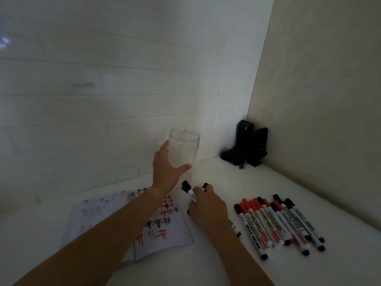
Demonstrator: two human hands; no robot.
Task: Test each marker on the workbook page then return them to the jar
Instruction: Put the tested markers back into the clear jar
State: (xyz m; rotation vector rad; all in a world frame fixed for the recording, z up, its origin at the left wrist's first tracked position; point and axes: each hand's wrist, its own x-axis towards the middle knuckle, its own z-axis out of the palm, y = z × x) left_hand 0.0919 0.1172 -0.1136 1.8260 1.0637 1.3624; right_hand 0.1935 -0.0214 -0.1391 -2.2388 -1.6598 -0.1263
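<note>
Clear glass jar [184, 148], smooth and cylindrical, is gripped by the left hand [167, 168], thumb and fingers wrapped around its wall, likely steadying it for loading. Right hand [207, 207] clutches several black-capped markers [188, 189] beside the scribbled workbook page [165, 223]. Remaining red and black plastic markers [280, 221] lie in a row on the white tabletop [226, 176].

Both forearms are stretched forward. The left hand [166, 168] is raised, with thumb and fingers spread into a curved clasp. The right hand [207, 205] is lowered, palm down, fingers curled.
</note>
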